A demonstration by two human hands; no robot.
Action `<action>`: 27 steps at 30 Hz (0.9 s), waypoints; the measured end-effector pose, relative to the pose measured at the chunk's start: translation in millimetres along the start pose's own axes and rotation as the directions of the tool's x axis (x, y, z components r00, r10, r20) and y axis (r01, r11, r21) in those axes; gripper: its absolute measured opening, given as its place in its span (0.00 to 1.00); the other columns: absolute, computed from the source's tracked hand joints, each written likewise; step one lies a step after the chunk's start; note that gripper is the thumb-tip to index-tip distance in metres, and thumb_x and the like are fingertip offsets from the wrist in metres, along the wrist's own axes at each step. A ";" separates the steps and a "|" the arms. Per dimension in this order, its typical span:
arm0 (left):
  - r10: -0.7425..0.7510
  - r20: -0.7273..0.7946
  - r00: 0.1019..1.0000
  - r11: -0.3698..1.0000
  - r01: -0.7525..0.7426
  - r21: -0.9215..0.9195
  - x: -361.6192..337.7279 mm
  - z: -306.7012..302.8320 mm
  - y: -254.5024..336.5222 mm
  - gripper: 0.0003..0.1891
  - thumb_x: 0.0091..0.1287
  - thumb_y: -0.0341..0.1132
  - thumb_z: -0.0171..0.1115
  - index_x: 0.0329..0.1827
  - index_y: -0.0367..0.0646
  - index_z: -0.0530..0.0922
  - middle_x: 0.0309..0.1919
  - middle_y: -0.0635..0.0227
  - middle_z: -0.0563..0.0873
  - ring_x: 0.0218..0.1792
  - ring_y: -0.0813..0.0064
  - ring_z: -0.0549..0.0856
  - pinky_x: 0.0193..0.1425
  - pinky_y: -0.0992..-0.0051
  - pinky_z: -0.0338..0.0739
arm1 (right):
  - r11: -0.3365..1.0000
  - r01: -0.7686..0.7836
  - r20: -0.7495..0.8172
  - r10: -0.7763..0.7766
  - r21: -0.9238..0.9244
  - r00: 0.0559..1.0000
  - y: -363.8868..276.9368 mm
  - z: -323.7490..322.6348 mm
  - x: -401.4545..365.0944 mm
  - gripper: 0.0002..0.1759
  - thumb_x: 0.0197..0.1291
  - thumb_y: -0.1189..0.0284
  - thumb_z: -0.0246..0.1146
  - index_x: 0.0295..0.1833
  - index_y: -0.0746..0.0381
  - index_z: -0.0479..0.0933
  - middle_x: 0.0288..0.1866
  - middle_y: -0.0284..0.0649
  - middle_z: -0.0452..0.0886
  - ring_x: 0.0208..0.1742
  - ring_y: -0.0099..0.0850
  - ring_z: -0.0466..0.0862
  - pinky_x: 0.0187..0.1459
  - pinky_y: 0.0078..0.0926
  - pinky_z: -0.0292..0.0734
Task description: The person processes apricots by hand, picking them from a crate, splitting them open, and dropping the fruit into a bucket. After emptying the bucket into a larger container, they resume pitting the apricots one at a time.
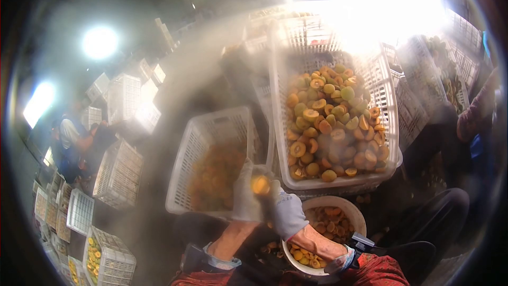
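Observation:
My left hand (247, 197), in a pale glove, holds an apricot (260, 185) whose orange flesh faces up. My right hand (288, 214), in a grey glove, is closed right beside it; anything in its fingers is hidden by blur. Just below the right forearm stands a white bucket (360, 221) with apricot pieces (332, 222) in it. Behind the left hand is a white crate (180, 190) with blurred orange fruit (217, 172). Ahead, a large white crate (392, 127) holds many halved apricots (330, 122).
More white crates (124, 98) are stacked at the left, and a fruit-filled crate (119, 265) stands at lower left. A person (74, 137) is behind them. At the right edge another person's sleeve (479, 111) shows beside further crates (423, 69). Glare hides the top right.

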State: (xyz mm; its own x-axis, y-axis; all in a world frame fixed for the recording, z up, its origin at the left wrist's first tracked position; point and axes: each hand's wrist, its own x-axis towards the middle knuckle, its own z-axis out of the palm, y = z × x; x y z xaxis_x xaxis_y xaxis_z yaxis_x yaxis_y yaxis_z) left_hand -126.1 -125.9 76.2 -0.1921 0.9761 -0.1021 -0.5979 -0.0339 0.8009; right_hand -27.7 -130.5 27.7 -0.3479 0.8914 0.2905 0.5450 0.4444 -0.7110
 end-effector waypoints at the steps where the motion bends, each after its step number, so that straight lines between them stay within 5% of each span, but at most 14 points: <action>1: -0.019 -0.033 0.999 1.000 0.018 -0.014 -3.8 3.6 2.2 0.18 0.76 0.45 0.47 0.36 0.41 0.76 0.31 0.69 0.80 0.33 0.79 0.80 0.37 0.78 0.78 | 0.998 0.067 -0.005 -0.067 -0.018 0.998 3.5 4.7 -1.5 0.15 0.52 0.79 0.59 0.46 0.66 0.64 0.30 0.57 0.79 0.33 0.56 0.81 0.32 0.49 0.75; 2: -0.023 -0.036 0.999 1.000 0.023 -0.012 -3.8 -1.6 -0.1 0.18 0.76 0.45 0.47 0.36 0.41 0.76 0.31 0.69 0.80 0.33 0.79 0.80 0.37 0.78 0.78 | 0.998 0.063 -0.003 -0.063 -0.015 0.998 9.0 9.4 -2.6 0.15 0.52 0.79 0.59 0.46 0.66 0.64 0.30 0.57 0.79 0.33 0.56 0.81 0.32 0.49 0.75; 4: 0.258 0.184 0.948 0.768 -0.317 0.557 -0.5 -18.4 -6.1 0.17 0.75 0.44 0.49 0.36 0.40 0.75 0.31 0.69 0.80 0.34 0.80 0.80 0.40 0.78 0.77 | 0.993 0.117 0.122 -0.118 0.014 0.986 16.7 10.9 -2.2 0.23 0.50 0.74 0.64 0.52 0.64 0.65 0.30 0.49 0.81 0.34 0.53 0.82 0.33 0.45 0.76; 8: 0.314 0.309 0.898 0.568 -0.438 0.697 2.4 -32.1 -3.1 0.18 0.76 0.44 0.48 0.35 0.39 0.75 0.31 0.70 0.81 0.34 0.81 0.79 0.44 0.78 0.76 | 0.986 -0.110 0.294 0.069 0.128 0.953 12.5 -1.3 3.9 0.23 0.51 0.74 0.64 0.52 0.64 0.65 0.33 0.51 0.81 0.37 0.53 0.83 0.34 0.44 0.76; 10: 0.111 0.285 0.952 0.799 -0.256 0.544 -1.8 -26.8 9.0 0.07 0.70 0.27 0.53 0.48 0.37 0.73 0.40 0.66 0.81 0.43 0.80 0.80 0.53 0.77 0.75 | 0.975 -0.122 0.270 0.068 0.187 0.960 15.8 0.1 5.2 0.21 0.54 0.74 0.63 0.52 0.63 0.65 0.37 0.53 0.81 0.38 0.53 0.83 0.33 0.44 0.76; 11: 0.120 0.285 0.951 0.798 -0.263 0.542 -4.8 -24.2 12.7 0.07 0.70 0.27 0.53 0.48 0.37 0.73 0.40 0.66 0.81 0.43 0.80 0.80 0.53 0.77 0.75 | 0.976 -0.113 0.271 0.060 0.186 0.961 18.5 -0.2 6.4 0.21 0.54 0.74 0.63 0.52 0.63 0.65 0.37 0.53 0.81 0.38 0.53 0.83 0.33 0.44 0.76; 13: 0.302 0.511 0.805 0.448 -0.593 0.669 -9.7 -20.7 15.6 0.15 0.65 0.20 0.55 0.55 0.37 0.69 0.43 0.65 0.79 0.46 0.78 0.79 0.55 0.77 0.74 | 0.999 0.040 0.194 -0.037 -0.014 0.980 22.5 -4.0 7.1 0.18 0.58 0.74 0.60 0.53 0.62 0.64 0.38 0.53 0.81 0.38 0.54 0.83 0.33 0.44 0.77; 14: 0.305 0.505 0.807 0.450 -0.590 0.671 -5.4 -26.9 10.4 0.15 0.65 0.20 0.55 0.55 0.37 0.69 0.43 0.65 0.79 0.46 0.78 0.79 0.55 0.77 0.74 | 0.999 0.042 0.201 -0.039 -0.014 0.979 24.8 -9.6 8.6 0.18 0.58 0.74 0.60 0.53 0.62 0.64 0.38 0.53 0.81 0.38 0.54 0.83 0.33 0.44 0.77; 16: 0.121 0.294 0.948 0.829 -0.260 0.495 6.1 -37.8 1.0 0.26 0.59 0.14 0.58 0.61 0.37 0.64 0.43 0.65 0.78 0.45 0.77 0.79 0.53 0.77 0.75 | 0.992 0.082 0.241 -0.102 0.091 0.965 18.7 -27.7 17.5 0.17 0.60 0.74 0.58 0.53 0.60 0.64 0.40 0.52 0.81 0.38 0.54 0.82 0.33 0.44 0.77; 20: 0.306 0.276 0.911 0.661 -0.412 0.627 2.7 -32.7 -3.1 0.25 0.61 0.16 0.56 0.61 0.39 0.64 0.41 0.65 0.78 0.42 0.78 0.78 0.49 0.76 0.76 | 0.980 0.026 0.211 -0.068 0.196 0.975 15.5 -8.5 21.1 0.16 0.60 0.73 0.59 0.51 0.62 0.64 0.36 0.54 0.81 0.36 0.54 0.82 0.31 0.46 0.76; 22: 0.326 0.192 0.926 0.761 -0.378 0.527 6.2 -34.7 -4.6 0.11 0.68 0.25 0.54 0.52 0.42 0.71 0.36 0.67 0.78 0.36 0.77 0.78 0.42 0.76 0.77 | 0.999 -0.031 0.128 0.027 0.025 0.991 16.7 20.6 10.0 0.14 0.60 0.72 0.59 0.47 0.65 0.64 0.31 0.54 0.80 0.33 0.53 0.83 0.29 0.47 0.75; 24: 0.248 0.116 0.962 0.867 -0.274 0.417 17.8 -50.9 -13.4 0.05 0.71 0.32 0.51 0.46 0.44 0.72 0.33 0.67 0.78 0.32 0.76 0.78 0.39 0.76 0.77 | 0.996 -0.067 0.092 0.062 0.051 0.994 27.9 58.2 2.7 0.14 0.61 0.72 0.59 0.45 0.65 0.64 0.29 0.54 0.80 0.32 0.52 0.83 0.28 0.47 0.75; 27: 0.117 -0.036 0.993 0.970 -0.106 0.220 17.6 -43.3 -9.8 0.12 0.74 0.43 0.47 0.37 0.46 0.74 0.27 0.68 0.78 0.27 0.75 0.78 0.32 0.73 0.77 | 0.989 -0.108 0.062 0.102 0.105 0.993 19.4 69.0 0.0 0.12 0.63 0.70 0.57 0.45 0.66 0.66 0.29 0.55 0.80 0.32 0.50 0.83 0.30 0.47 0.75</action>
State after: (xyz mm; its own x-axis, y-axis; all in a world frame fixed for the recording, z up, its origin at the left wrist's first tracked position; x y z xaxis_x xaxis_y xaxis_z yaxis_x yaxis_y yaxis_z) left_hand -157.3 -117.6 41.0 -0.2882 0.9572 -0.0287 -0.3879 -0.0893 0.9174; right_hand -69.8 -128.0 -30.2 -0.3375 0.9246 0.1765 0.4961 0.3341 -0.8014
